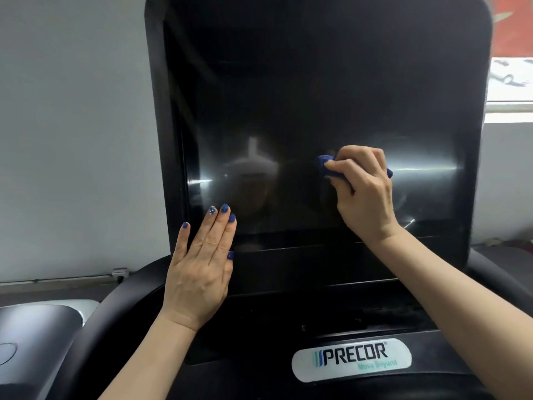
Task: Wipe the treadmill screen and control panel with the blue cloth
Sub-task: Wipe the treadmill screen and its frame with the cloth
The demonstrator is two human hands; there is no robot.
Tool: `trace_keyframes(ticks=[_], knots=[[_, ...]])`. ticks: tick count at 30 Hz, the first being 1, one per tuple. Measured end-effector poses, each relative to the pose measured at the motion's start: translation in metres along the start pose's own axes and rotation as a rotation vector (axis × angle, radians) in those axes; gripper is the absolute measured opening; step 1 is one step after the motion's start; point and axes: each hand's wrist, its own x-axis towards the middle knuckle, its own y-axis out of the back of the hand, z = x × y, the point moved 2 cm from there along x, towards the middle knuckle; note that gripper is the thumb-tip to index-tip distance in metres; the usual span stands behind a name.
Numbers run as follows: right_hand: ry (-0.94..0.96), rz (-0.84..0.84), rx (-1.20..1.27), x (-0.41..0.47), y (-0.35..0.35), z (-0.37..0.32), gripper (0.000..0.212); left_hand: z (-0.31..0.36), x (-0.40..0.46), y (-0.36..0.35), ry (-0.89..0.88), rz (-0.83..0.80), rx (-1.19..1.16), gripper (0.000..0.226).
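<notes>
While its fingers curl tight around a bunched blue cloth (326, 166), the right hand (364, 194) presses that cloth against the lower right part of the dark treadmill screen (302, 111); only small folds of the cloth show, one past the fingertips and one behind the knuckles. Pale streaks and glare spread across the glass to either side of this hand. Well off to the other side, the left hand (200, 269) lies open and flat, fingers together and pointing up, with blue-painted nails; its fingertips rest on the lower left corner of the screen and its palm covers the black frame (161, 140) beneath. Below both hands the black control panel (331, 313) slopes toward the person, and nearer still, under the right forearm, sits a white PRECOR badge (352, 360). Beyond the left hand is a grey wall (72, 125); beyond the right hand, a bright window (509, 88)
</notes>
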Motion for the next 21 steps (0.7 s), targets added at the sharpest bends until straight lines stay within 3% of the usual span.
trace_keyframes(ticks=[6,12,17,21], knots=[[0.072,-0.109,-0.013,-0.026,0.020,0.012,0.006,0.034,0.012,0.006,-0.068,-0.002,-0.082,0.051],[-0.013,-0.029,-0.003,-0.008,0.021,0.022,0.006,0.077,0.037,-0.003,-0.128,-0.032,-0.199,0.051],[0.044,-0.123,-0.052,-0.031,0.039,0.035,0.006,0.089,0.039,-0.016,-0.138,-0.055,-0.184,0.052],[-0.014,-0.028,-0.084,-0.020,0.051,0.057,0.006,0.091,0.038,-0.020,-0.137,-0.035,-0.135,0.052]])
